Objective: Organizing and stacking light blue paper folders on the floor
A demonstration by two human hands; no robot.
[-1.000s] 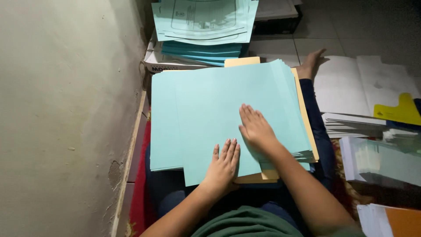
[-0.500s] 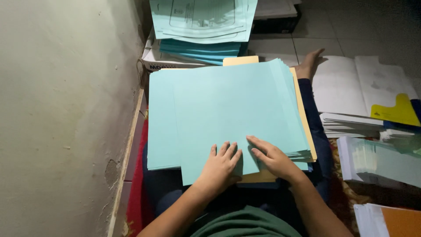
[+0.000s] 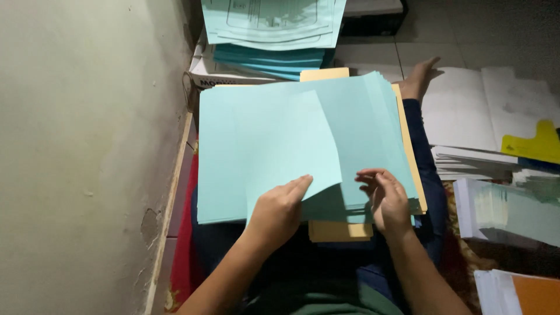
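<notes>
A thick stack of pale blue sheets lies on a tan board across my lap. My left hand grips the near edge of the top blue sheet, which is lifted and curling leftward off the stack. My right hand rests at the stack's near right corner, fingers bent on the sheet edges below.
A plastered wall runs along the left. A box with more blue sheets sits ahead. My bare foot points forward. White paper stacks, a yellow tab and an orange-covered pile lie to the right.
Both hands slid from flat on the stack to its near edge. My left hand has lifted the top sheet and turned it leftward; my right hand moved to the right corner.
</notes>
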